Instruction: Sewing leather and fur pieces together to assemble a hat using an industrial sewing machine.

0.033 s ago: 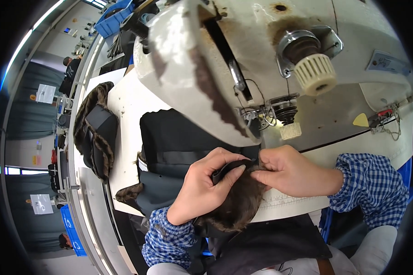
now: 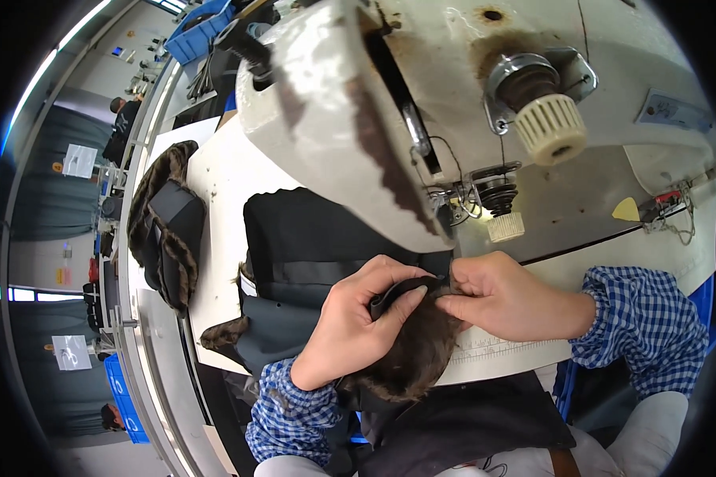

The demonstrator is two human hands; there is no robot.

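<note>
My left hand (image 2: 350,326) pinches a folded black fabric edge (image 2: 398,292) on a piece of brown fur (image 2: 406,358). My right hand (image 2: 513,302) grips the same piece just right of the left, fingers curled at its edge. Both hands are just below the white sewing machine head (image 2: 334,119), near its presser area, whose needle is hidden. A large black fabric panel (image 2: 310,230) with fur edging lies under and left of my hands. A cream tension knob (image 2: 549,123) and a smaller one (image 2: 505,226) sit on the machine.
Another fur-and-black piece (image 2: 167,238) lies at the left of the white table (image 2: 215,183). A printed ruler strip (image 2: 493,348) runs along the front edge. Blue crates (image 2: 195,32) stand at upper and lower left. Two other people (image 2: 123,115) are partly visible at far left.
</note>
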